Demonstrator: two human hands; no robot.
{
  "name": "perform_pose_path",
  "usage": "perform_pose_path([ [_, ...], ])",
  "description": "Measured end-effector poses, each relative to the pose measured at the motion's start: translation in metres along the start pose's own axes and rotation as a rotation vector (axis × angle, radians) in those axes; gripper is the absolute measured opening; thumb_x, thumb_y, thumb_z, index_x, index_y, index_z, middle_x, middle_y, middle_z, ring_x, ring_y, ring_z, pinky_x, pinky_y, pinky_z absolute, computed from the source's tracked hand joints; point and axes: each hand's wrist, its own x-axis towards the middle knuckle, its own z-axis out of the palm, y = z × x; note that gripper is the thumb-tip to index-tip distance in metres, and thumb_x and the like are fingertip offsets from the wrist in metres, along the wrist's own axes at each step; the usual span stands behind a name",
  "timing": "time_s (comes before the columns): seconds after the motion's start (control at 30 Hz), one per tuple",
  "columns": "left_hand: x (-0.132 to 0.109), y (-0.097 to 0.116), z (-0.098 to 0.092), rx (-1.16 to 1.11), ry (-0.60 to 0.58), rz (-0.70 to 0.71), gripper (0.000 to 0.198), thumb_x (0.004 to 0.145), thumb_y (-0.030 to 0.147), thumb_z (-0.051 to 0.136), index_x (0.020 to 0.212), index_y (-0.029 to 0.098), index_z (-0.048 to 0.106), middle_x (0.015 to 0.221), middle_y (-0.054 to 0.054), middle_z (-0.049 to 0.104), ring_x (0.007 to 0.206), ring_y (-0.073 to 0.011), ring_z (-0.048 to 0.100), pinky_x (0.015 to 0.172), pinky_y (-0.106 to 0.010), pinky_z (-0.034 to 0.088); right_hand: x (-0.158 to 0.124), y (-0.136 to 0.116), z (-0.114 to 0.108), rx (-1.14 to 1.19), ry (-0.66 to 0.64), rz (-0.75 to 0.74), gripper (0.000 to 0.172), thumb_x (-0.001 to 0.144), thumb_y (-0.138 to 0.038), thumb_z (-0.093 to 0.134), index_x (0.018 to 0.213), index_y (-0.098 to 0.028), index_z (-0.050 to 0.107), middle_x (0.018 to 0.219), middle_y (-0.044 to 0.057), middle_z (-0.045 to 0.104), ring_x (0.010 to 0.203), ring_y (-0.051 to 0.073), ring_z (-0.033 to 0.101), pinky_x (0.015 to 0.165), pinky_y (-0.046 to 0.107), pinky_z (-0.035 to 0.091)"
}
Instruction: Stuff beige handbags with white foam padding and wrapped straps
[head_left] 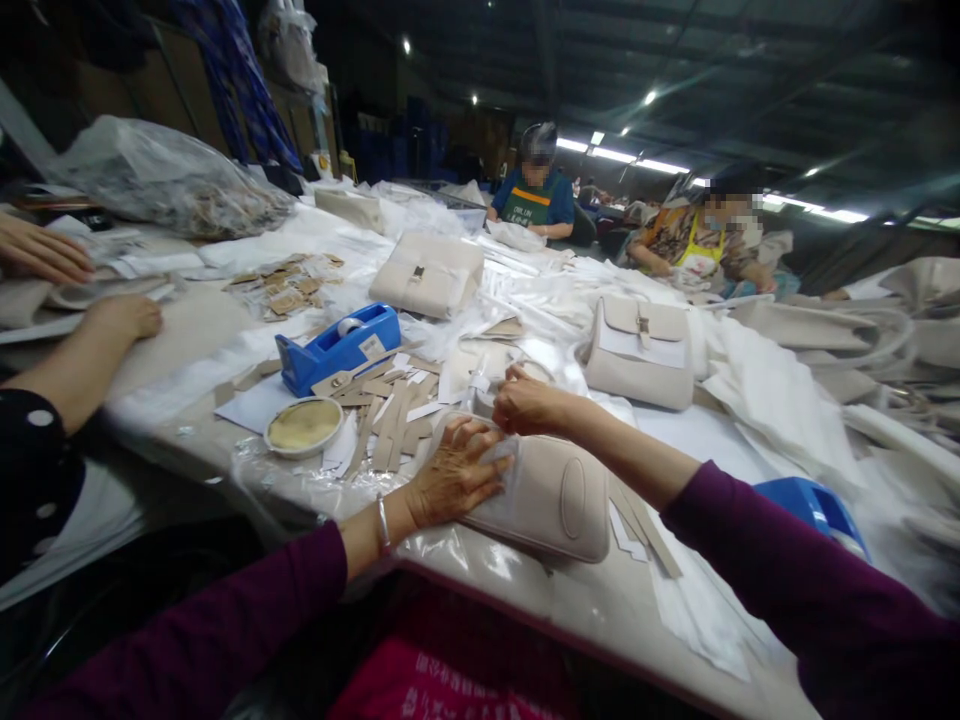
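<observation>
A pale beige handbag point(555, 490) lies on the table edge in front of me, an oval stitched outline on its near face. My left hand point(459, 472) rests on its left part with fingers spread flat, pressing a thin translucent sheet against it. Just above the bag's far edge is my right hand point(525, 402), its fingers closed. Beside those fingers a small whitish piece point(480, 382) stands up; whether they grip it is hidden. Tan and white strips point(394, 420) are piled left of the bag.
A blue tape dispenser point(341, 350) and a round dish of yellowish paste point(304, 427) stand at left. More beige handbags point(427, 272) lie farther back. Another blue dispenser point(814, 510) is at right. A co-worker's hands point(124, 315) work at far left; two people sit across the table.
</observation>
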Motion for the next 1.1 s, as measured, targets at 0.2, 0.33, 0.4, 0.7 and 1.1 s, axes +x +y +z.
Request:
perform_pose_path([
  [0.2, 0.001, 0.001, -0.002, -0.017, -0.037, 0.013, 0.033, 0.090, 0.032, 0.053, 0.121, 0.023, 0.058, 0.129, -0.002, 0.058, 0.124, -0.0262, 0.036, 0.111, -0.051, 0.015, 0.004, -0.010, 0.002, -0.067, 0.022, -0.015, 0.014, 0.073, -0.016, 0.056, 0.072, -0.015, 0.069, 0.070, 0.009, 0.067, 0.079, 0.022, 0.058, 0.095, 0.043, 0.019],
  [0.33, 0.001, 0.001, -0.001, -0.019, -0.051, 0.005, 0.034, 0.090, 0.032, 0.053, 0.123, 0.022, 0.057, 0.126, -0.005, 0.060, 0.121, -0.0257, 0.041, 0.111, -0.050, 0.015, 0.006, -0.013, 0.009, -0.142, 0.097, 0.095, 0.008, 0.074, -0.020, 0.063, 0.075, -0.015, 0.069, 0.068, 0.009, 0.066, 0.085, 0.025, 0.058, 0.104, 0.045, 0.011],
  [0.4, 0.001, 0.000, 0.000, -0.015, -0.053, 0.006, 0.035, 0.090, 0.033, 0.054, 0.123, 0.022, 0.057, 0.125, -0.005, 0.061, 0.119, -0.0253, 0.043, 0.111, -0.050, 0.016, 0.006, -0.005, 0.011, -0.174, 0.166, 0.183, 0.018, 0.072, -0.027, 0.070, 0.083, -0.014, 0.068, 0.073, 0.009, 0.067, 0.089, 0.027, 0.057, 0.105, 0.044, 0.011],
  [0.7, -0.001, -0.001, 0.001, -0.028, -0.063, -0.023, 0.036, 0.091, 0.035, 0.052, 0.124, 0.025, 0.055, 0.127, -0.003, 0.060, 0.119, -0.0245, 0.044, 0.112, -0.050, 0.014, -0.043, -0.031, 0.045, 0.121, 0.678, 0.566, 0.024, 0.088, -0.010, 0.044, 0.095, -0.019, 0.066, 0.092, 0.007, 0.069, 0.095, 0.022, 0.052, 0.097, 0.040, 0.023],
  [1.1, 0.003, 0.002, -0.005, -0.070, -0.099, -0.042, 0.040, 0.090, 0.029, 0.053, 0.130, 0.025, 0.049, 0.125, -0.003, 0.059, 0.120, -0.0242, 0.043, 0.113, -0.049, 0.014, -0.034, -0.060, 0.080, 0.199, 0.620, 0.584, 0.035, 0.094, -0.029, 0.041, 0.123, -0.017, 0.056, 0.126, 0.010, 0.060, 0.132, 0.030, 0.033, 0.112, 0.051, 0.006],
])
